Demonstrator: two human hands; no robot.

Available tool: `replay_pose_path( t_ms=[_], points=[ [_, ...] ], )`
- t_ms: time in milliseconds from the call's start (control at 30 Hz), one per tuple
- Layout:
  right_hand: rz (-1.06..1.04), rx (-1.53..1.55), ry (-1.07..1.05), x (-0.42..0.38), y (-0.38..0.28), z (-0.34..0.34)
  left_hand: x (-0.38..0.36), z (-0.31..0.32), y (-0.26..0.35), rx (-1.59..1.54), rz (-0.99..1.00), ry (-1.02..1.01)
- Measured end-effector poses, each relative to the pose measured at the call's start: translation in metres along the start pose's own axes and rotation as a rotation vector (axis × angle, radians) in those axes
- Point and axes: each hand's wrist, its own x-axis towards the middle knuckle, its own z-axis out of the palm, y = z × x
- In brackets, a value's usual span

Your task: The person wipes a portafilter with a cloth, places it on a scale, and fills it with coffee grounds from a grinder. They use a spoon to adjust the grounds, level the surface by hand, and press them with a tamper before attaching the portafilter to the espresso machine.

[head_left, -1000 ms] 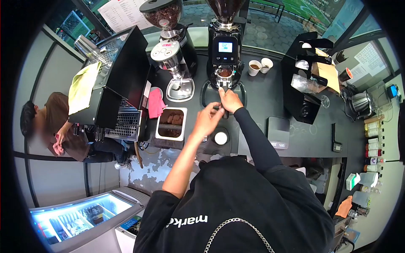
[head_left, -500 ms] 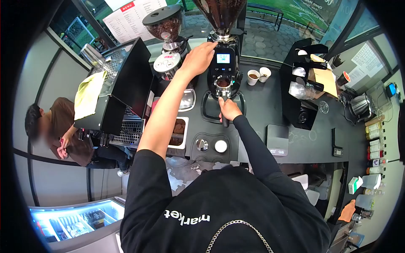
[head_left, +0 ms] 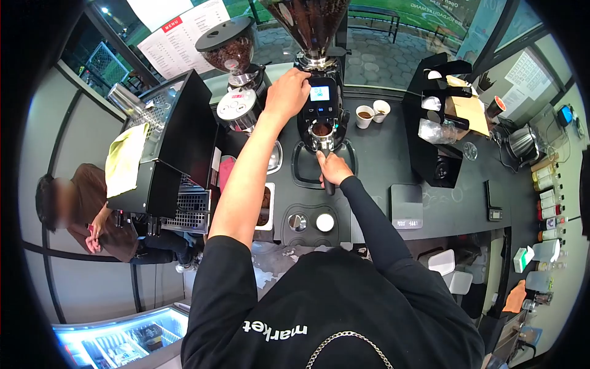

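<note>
My right hand (head_left: 335, 167) is wrapped round the black handle of a portafilter (head_left: 323, 143). The basket holds dark ground coffee and sits under the spout of a black coffee grinder (head_left: 321, 98). The grinder's screen is lit, and beans fill its hopper (head_left: 310, 27). Up at the grinder's left side, my left hand (head_left: 287, 92) has its fingers bent against the body near the collar; the fingertips are partly hidden. Below the portafilter lies a black tray (head_left: 303, 175).
A second grinder (head_left: 238, 107) and an espresso machine (head_left: 166, 132) stand left, with a co-worker (head_left: 104, 215) beyond. Two paper cups (head_left: 364, 117) (head_left: 381, 111) are right of my grinder. A scale (head_left: 406, 206) lies on the counter; a tamping mat (head_left: 310, 238) sits near the front edge.
The camera view has shifted slightly. The portafilter remains under the spout in my right hand, pulled a little towards me, while my left hand stays on the grinder's upper side.
</note>
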Motion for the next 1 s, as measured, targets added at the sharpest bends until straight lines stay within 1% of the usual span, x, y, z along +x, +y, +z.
replay_pose_path(
  t_ms=[167,400,467,600,1000],
  points=[
    [0.029,0.025,0.010,-0.0012,-0.0006,0.0004,0.0016,0.0066,-0.0021,0.022,0.046,0.050],
    [0.028,-0.013,0.012,0.0001,-0.0021,0.0026,0.0041,0.0048,-0.0029,0.020,0.038,-0.001],
    [0.005,-0.039,0.029,0.0019,0.0007,0.0043,0.0043,0.0037,-0.0035,0.066,0.062,-0.003],
    [0.033,-0.035,0.062,-0.0002,-0.0009,0.0073,0.0052,0.0017,-0.0020,0.079,0.036,-0.031],
    [0.034,-0.043,0.032,-0.0024,-0.0058,0.0016,0.0061,0.0001,0.0017,0.136,0.035,-0.056]
  ],
)
